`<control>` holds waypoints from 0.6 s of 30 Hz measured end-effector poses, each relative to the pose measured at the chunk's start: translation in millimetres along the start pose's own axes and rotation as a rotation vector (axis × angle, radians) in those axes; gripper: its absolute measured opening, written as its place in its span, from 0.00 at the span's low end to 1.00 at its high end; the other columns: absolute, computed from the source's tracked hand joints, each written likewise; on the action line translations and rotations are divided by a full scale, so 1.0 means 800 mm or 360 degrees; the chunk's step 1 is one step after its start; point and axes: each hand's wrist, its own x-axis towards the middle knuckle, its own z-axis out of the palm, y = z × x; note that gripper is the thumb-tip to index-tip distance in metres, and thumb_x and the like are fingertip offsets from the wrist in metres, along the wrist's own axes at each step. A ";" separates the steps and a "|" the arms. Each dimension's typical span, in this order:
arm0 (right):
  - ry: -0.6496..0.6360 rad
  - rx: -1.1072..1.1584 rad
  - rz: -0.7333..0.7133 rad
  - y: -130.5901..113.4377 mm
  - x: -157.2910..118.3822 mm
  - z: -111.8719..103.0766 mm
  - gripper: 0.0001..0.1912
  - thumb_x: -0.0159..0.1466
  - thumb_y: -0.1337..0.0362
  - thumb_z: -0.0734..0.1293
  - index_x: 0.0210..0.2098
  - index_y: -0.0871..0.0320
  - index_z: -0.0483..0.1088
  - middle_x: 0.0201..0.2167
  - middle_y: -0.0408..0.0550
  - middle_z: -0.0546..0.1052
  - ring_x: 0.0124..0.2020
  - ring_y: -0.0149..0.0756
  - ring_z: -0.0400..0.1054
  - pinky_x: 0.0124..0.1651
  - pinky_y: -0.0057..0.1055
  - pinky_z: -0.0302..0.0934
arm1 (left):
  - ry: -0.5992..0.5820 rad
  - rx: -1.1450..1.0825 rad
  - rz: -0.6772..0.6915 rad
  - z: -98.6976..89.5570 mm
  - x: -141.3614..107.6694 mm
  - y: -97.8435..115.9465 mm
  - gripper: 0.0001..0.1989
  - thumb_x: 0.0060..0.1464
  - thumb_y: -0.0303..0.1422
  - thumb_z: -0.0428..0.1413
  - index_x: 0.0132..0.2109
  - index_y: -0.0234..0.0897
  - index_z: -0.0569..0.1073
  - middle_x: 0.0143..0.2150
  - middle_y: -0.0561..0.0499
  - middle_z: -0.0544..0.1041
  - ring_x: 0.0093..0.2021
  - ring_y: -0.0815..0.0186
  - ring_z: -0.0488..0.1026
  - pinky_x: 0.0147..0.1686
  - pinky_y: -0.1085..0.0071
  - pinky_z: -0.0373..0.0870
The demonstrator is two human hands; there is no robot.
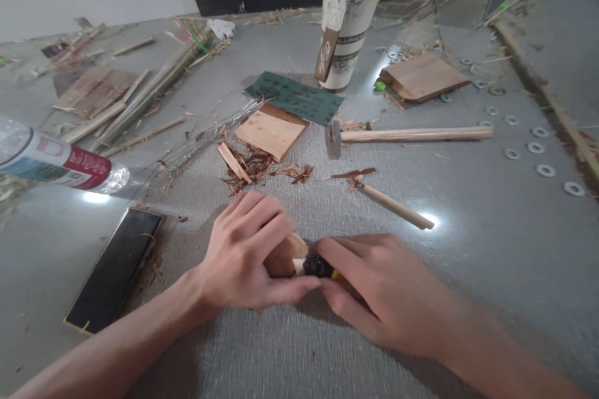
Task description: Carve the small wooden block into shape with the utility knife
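Observation:
My left hand (255,255) is closed around a rounded piece of wood (282,257) low in the middle of the view. My right hand (374,280) grips a tool with a black and yellow handle (317,266), most of which its fingers hide. The tool's short pale metal end touches the wood, and my left thumb lies along the black part. Beyond the hands, on the grey table (262,361), lie reddish wood shavings (255,168) and a thin wooden stick (393,202).
A hammer (412,135), green sandpaper (297,98) and a flat wood block (271,131) lie ahead. A paper cup (350,25) stands behind. At left are a bottle (70,162) and a black phone (115,268); at right, several washers (545,171) and another wood block (423,76).

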 end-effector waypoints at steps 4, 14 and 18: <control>-0.0017 -0.0015 0.0005 0.001 0.000 0.001 0.06 0.74 0.60 0.57 0.40 0.53 0.60 0.30 0.40 0.72 0.27 0.35 0.64 0.30 0.36 0.44 | -0.0021 0.0001 -0.0002 -0.001 -0.001 -0.001 0.25 0.60 0.55 0.57 0.34 0.36 0.73 0.32 0.45 0.72 0.34 0.58 0.65 0.34 0.59 0.65; -0.0012 -0.0041 0.0035 0.001 0.000 0.000 0.07 0.74 0.60 0.57 0.39 0.53 0.60 0.30 0.39 0.72 0.26 0.35 0.64 0.30 0.35 0.44 | -0.0047 0.0008 -0.0017 0.000 0.000 -0.001 0.24 0.61 0.55 0.56 0.33 0.36 0.72 0.32 0.46 0.72 0.34 0.58 0.65 0.34 0.59 0.64; -0.0018 -0.0041 0.0036 0.001 0.001 0.000 0.07 0.74 0.60 0.57 0.40 0.53 0.60 0.30 0.39 0.73 0.27 0.35 0.64 0.30 0.35 0.44 | -0.0044 0.0015 -0.0017 0.000 0.000 0.000 0.24 0.61 0.55 0.56 0.33 0.37 0.72 0.32 0.46 0.73 0.34 0.58 0.66 0.35 0.59 0.65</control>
